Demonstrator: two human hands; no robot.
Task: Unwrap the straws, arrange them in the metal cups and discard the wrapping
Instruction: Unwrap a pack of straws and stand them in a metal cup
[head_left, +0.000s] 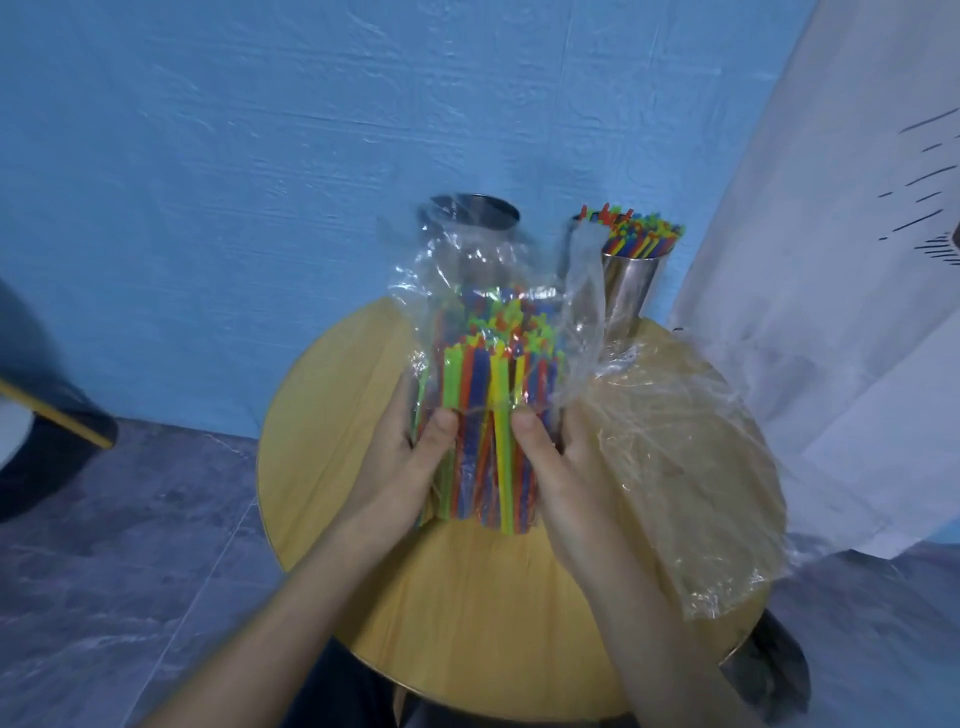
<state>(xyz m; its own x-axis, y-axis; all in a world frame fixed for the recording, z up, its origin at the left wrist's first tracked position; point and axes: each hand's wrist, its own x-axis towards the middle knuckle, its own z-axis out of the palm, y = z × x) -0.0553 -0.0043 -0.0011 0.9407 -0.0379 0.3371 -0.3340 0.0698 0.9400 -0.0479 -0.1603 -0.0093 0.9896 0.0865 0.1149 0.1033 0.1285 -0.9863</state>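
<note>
A bundle of colourful straws (491, 441) stands upright over the round wooden table (467, 623), still partly inside a clear plastic wrapping (457, 270) that is opened at the top. My left hand (410, 467) grips the bundle's left side, thumb on the front. My right hand (561, 467) grips its right side the same way. Behind the bundle stands an empty metal cup (480, 210), partly veiled by the plastic. To its right a second metal cup (631, 286) is full of straws (636, 231).
A loose sheet of clear wrapping (691, 457) lies over the table's right half. A blue wall rises behind the table, and a white cloth (831, 312) hangs at the right. Grey floor surrounds the table; a dark object (47, 415) sits at the left.
</note>
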